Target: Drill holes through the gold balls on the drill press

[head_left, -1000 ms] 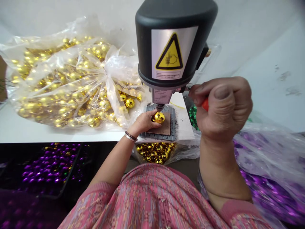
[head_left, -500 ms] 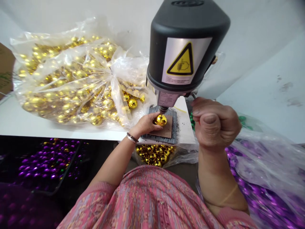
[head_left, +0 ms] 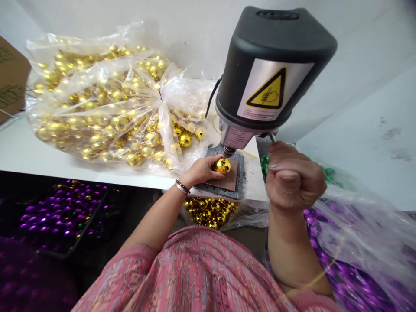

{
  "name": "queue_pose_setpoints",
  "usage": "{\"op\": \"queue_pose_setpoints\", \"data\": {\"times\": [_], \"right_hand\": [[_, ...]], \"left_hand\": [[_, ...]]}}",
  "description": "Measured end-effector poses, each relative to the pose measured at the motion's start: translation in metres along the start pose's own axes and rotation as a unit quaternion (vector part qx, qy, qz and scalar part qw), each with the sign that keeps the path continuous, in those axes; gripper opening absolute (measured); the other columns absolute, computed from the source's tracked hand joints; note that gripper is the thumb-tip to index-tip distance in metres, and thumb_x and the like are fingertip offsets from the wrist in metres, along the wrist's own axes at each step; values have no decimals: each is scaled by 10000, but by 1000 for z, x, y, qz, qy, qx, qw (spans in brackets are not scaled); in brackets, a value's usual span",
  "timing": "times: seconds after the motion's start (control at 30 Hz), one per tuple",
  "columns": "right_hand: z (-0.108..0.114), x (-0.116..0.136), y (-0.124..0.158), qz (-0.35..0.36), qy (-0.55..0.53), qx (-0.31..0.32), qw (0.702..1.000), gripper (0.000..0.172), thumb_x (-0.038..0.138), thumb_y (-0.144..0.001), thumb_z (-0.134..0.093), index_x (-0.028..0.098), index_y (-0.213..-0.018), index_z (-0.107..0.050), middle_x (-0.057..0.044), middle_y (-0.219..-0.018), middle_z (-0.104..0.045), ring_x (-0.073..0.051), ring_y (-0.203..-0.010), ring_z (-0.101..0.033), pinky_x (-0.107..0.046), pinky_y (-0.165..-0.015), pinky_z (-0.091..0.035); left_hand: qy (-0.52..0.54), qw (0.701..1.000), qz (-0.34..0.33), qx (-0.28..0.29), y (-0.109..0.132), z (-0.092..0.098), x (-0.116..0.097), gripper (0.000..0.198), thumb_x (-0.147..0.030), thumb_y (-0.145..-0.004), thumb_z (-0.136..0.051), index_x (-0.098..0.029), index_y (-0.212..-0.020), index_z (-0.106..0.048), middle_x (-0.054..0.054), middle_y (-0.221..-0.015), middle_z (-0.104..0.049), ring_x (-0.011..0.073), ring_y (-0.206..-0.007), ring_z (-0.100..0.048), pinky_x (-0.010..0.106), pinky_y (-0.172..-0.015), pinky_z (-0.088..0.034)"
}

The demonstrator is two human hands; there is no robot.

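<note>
My left hand grips a shiny gold faceted ball between thumb and fingers. The ball sits on a brown board that lies on a dark grey base plate. Right above the ball is the chuck of a black drill press, its thin bit reaching the ball's top; how deep it goes I cannot tell. My right hand is closed round the end of the press's lever, on the right side of the machine.
A big clear bag of gold balls fills the table's left side. Below the table edge are an open bag of gold pieces, a black crate of purple balls and a bag of purple ornaments. A cardboard box stands far left.
The view has shifted and tilted slightly, so the press appears farther right and lower. Both hands keep their grips on the ball and the lever.
</note>
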State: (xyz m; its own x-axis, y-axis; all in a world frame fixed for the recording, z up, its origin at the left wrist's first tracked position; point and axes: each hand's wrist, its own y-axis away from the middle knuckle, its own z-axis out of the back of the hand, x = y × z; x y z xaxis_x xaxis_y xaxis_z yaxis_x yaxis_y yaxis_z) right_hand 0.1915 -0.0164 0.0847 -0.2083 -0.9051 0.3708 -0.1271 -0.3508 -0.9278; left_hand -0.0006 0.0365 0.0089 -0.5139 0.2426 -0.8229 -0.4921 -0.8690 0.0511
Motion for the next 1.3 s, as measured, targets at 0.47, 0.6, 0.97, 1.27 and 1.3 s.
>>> {"op": "queue_pose_setpoints", "data": {"times": [0.47, 0.6, 0.97, 1.27, 1.3], "right_hand": [[-22, 7, -25, -24, -12, -119, 993, 185, 388, -918, -570, 268, -855, -695, 55, -585, -542, -81, -508, -508, -315, -608, -494], [-29, 14, -58, -93, 11, -154, 984, 282, 453, -923, -556, 217, -798, -645, 52, -573, -492, -49, -463, -464, -236, -447, -303], [-30, 13, -61, -112, -26, -142, 983, 315, 460, -923, -548, 176, -793, -595, 67, -558, -472, -30, -463, -493, -205, -445, -297], [-28, 10, -55, -95, -16, -145, 985, 321, 458, -929, -547, 161, -807, -563, 74, -587, -511, -22, -492, -520, -193, -479, -342], [-28, 10, -54, -96, -15, -147, 984, 316, 452, -931, -546, 161, -807, -562, 72, -587, -514, -25, -496, -525, -197, -481, -341]], "left_hand": [[20, 1000, 5, -3, 2, -2, 1, 606, -261, -712, -765, -204, -1304, -650, 7, -1095, -751, 200, -991, -676, 296, -911, -525], [9, 999, -26, -21, 12, -2, -2, 668, -145, -683, -756, -181, -1337, -627, 56, -1272, -706, 218, -1155, -648, 323, -1036, -489], [-15, 998, -59, -3, 47, 4, 2, 658, -138, -739, -736, -204, -1379, -594, 94, -1359, -674, 222, -1225, -645, 376, -1082, -487], [-163, 984, -43, -66, 58, 49, -10, 399, -211, -923, -594, -168, -1314, -656, 115, -1204, -736, 190, -968, -708, 338, -921, -558], [-203, 973, -28, -104, 50, 55, -8, 375, -163, -943, -528, -154, -1289, -671, 126, -1222, -727, 200, -1021, -701, 343, -958, -541]]}}
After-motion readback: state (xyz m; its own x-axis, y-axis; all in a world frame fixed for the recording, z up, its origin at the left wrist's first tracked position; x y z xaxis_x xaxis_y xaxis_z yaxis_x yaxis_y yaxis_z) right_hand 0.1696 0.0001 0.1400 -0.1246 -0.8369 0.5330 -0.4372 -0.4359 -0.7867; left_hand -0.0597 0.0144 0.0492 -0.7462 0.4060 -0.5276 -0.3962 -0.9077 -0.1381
